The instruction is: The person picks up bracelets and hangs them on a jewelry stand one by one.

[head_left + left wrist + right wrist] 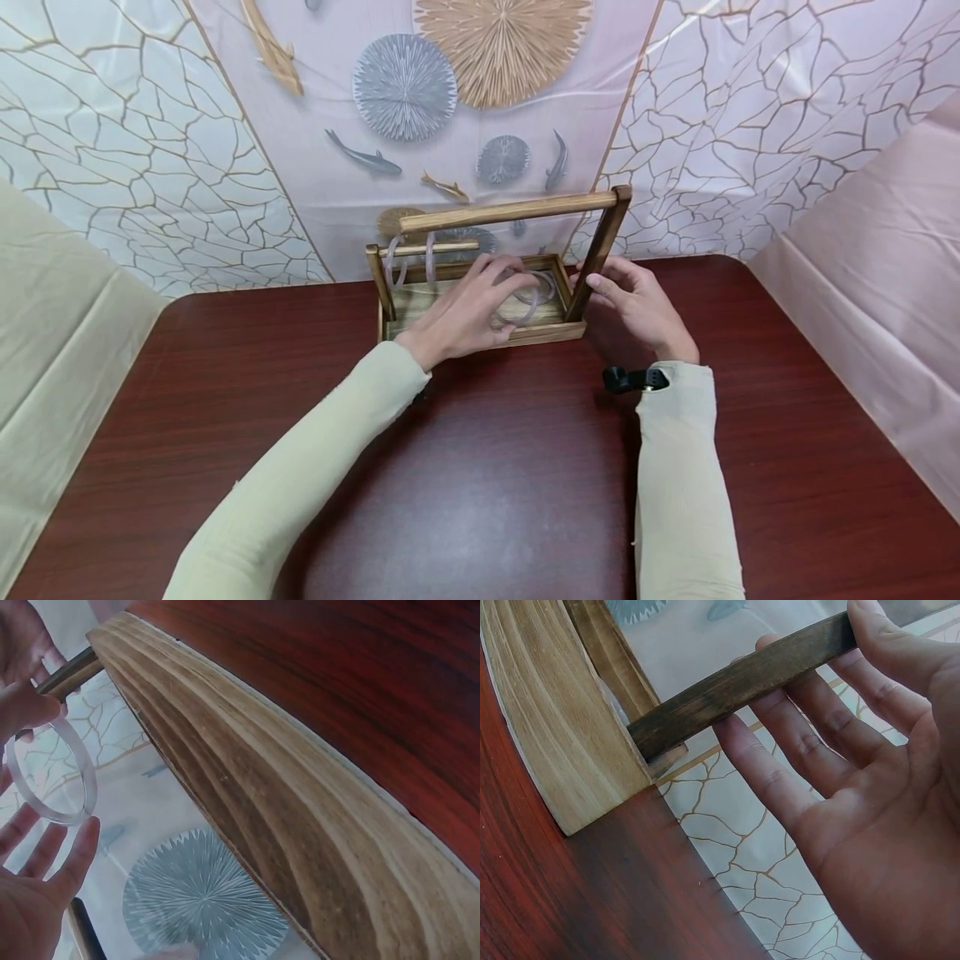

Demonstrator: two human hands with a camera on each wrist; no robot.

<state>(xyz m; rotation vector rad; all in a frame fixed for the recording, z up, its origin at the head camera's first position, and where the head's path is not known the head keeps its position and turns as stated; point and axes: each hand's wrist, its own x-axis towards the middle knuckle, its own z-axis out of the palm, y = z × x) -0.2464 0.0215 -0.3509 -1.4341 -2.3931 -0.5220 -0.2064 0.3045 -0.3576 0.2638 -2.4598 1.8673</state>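
Pale sleeves (686, 475) near. Left hand (474, 307) holds translucent ring (88, 780) between thumb and spread fingertips, over right half of wooden tray (551, 333); right hand (637, 307) pinches right post (602, 250). Judged best: post steady, ring grip gentle.

The dark red table (465, 475) was glossy. Behind this table hung a printed backdrop (465, 125) with gold and grey discs (502, 50) and some fish (367, 158); to the table's left there was a beige cloth (56, 375), to its right a pale pink cloth (885, 292).
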